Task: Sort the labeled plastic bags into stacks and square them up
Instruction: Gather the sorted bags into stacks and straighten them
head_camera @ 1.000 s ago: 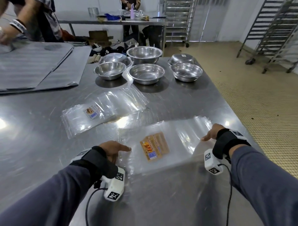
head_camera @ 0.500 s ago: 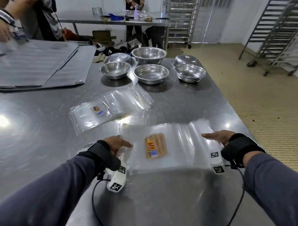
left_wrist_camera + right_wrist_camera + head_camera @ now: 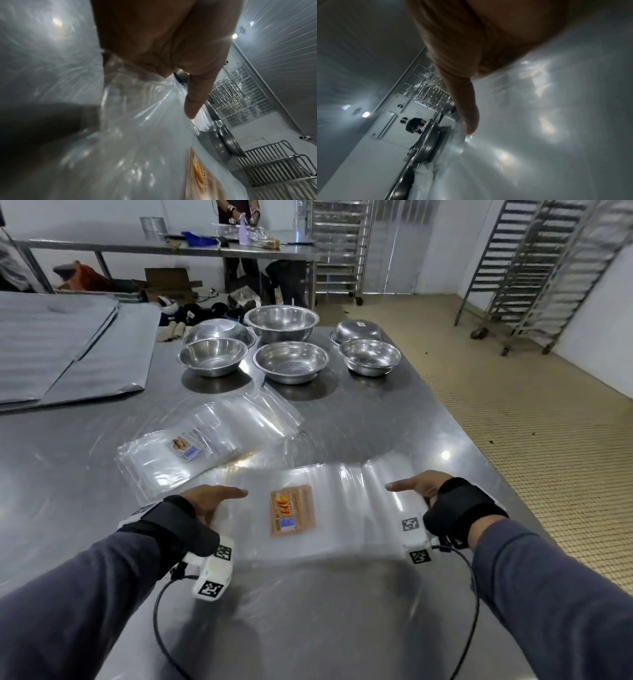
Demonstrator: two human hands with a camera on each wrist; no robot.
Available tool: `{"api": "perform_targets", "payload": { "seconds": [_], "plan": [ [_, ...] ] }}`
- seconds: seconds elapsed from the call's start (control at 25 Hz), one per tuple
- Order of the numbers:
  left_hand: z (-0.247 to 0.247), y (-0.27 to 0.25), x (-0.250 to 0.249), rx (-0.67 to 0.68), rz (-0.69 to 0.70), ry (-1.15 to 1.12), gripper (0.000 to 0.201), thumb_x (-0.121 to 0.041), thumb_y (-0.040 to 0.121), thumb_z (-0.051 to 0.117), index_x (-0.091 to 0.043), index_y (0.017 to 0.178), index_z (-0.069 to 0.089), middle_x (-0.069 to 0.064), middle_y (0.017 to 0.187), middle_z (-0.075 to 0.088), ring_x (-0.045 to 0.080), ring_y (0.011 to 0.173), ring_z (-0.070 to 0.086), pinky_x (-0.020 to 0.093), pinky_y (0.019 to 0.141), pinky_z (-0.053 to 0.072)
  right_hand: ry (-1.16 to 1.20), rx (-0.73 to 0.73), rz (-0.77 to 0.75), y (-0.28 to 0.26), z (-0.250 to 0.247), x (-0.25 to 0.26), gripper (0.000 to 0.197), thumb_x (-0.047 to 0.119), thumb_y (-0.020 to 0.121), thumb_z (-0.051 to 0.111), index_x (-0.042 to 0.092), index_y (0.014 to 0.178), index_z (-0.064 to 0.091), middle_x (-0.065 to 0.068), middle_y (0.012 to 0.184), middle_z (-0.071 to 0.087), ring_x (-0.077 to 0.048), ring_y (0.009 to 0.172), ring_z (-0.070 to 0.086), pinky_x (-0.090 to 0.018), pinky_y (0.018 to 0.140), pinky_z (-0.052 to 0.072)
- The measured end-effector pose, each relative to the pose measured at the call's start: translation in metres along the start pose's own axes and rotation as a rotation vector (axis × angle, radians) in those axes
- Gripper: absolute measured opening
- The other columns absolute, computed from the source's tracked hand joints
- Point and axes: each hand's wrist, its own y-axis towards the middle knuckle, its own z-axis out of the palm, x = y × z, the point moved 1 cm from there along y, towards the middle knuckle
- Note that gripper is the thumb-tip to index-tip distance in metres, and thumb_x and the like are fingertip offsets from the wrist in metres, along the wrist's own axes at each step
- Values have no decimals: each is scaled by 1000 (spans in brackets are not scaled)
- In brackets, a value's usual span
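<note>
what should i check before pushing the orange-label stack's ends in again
1. Left hand at the stack's left end, fingers straight: ok.
2. Right hand at the right end, fingers straight: ok.
3. Orange-label stack flat on the table: ok.
4. Its edges flush: cannot tell, plastic is clear and blurred.
5. Second stack squared: not ok, bags fan out.
6. Bowls apart from both stacks: ok.

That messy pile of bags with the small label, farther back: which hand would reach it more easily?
Left, probably. The left hand lies just in front of the fanned pile; the right hand is across the orange-label stack.
</note>
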Motion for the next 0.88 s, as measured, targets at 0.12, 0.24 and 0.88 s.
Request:
{"api": "perform_targets", "payload": {
  "seconds": [0.12,0.24,0.88],
  "plan": [
    [-7,-3,-3,65,25,-3,61,-28,72,78,-3,121,52,16,86,57,24,68,43,32,67,38,-33,-8,-51,-6,2,7,64,31,77,74,-6,124,52,-8,88,60,-27,92,55,-28,68,44],
    [-16,13,4,48,0,21,95,-52,27,92,-1,101,59,13,74,54,23,64,49,30,65,40,9,-25,-10,-6,7,-5,85,41,77,72,-1,140,34,-17,130,51,-32,119,46,-34,95,39],
    [-25,-23,-30,-22,706,-330,30,0,79,69,-6,107,63,4,97,68,12,84,65,18,70,51,625,-188,-497,-29,14,28,53,7,67,78,-6,114,57,-12,103,67,-28,101,62,-39,100,43]
  ]
}}
